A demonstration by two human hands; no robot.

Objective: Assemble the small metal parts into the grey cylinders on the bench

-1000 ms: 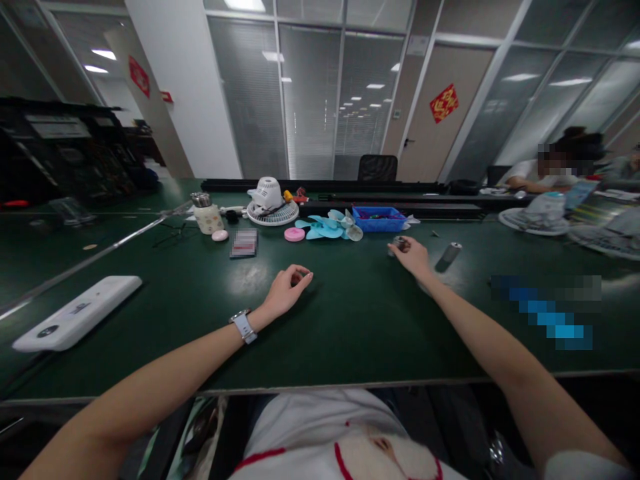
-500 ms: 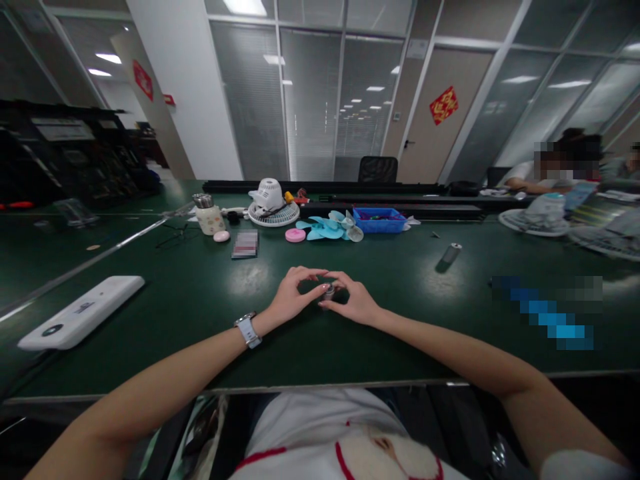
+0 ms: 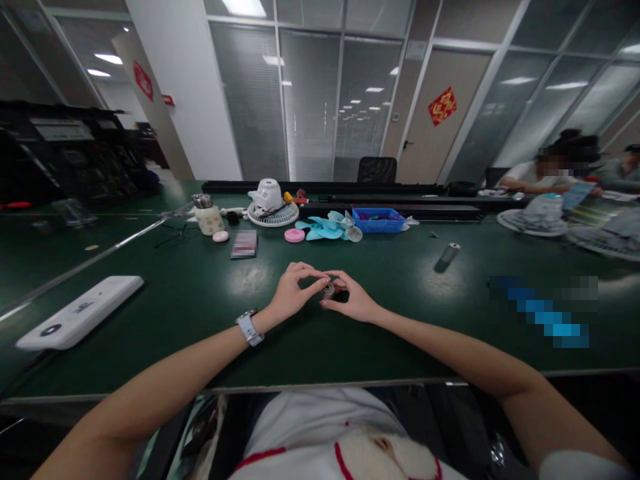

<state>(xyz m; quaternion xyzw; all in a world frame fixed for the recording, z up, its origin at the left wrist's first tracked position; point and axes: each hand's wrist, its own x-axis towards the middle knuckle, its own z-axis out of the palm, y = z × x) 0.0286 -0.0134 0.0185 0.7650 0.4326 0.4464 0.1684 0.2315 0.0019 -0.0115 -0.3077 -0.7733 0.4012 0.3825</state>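
Note:
My left hand [image 3: 291, 291] and my right hand [image 3: 351, 299] meet over the green table [image 3: 380, 333], fingertips pinched together on a small silvery round part [image 3: 329, 290]. Each hand's fingers curl round that part from its own side. A watch with a pale strap sits on my left wrist [image 3: 248, 327]. A dark metal cylinder [image 3: 448, 255] lies on the table to the right, apart from both hands.
A white flat device [image 3: 75, 312] lies at the left. At the back stand a white fan base [image 3: 270, 200], a mug [image 3: 207, 215], pink discs [image 3: 294, 235], light blue fan blades [image 3: 330, 227] and a blue tray [image 3: 379, 219]. People sit at the far right.
My right hand came back from the far right with the small part and joined my left hand at the middle; both now pinch it. Little has shifted in the last half second.

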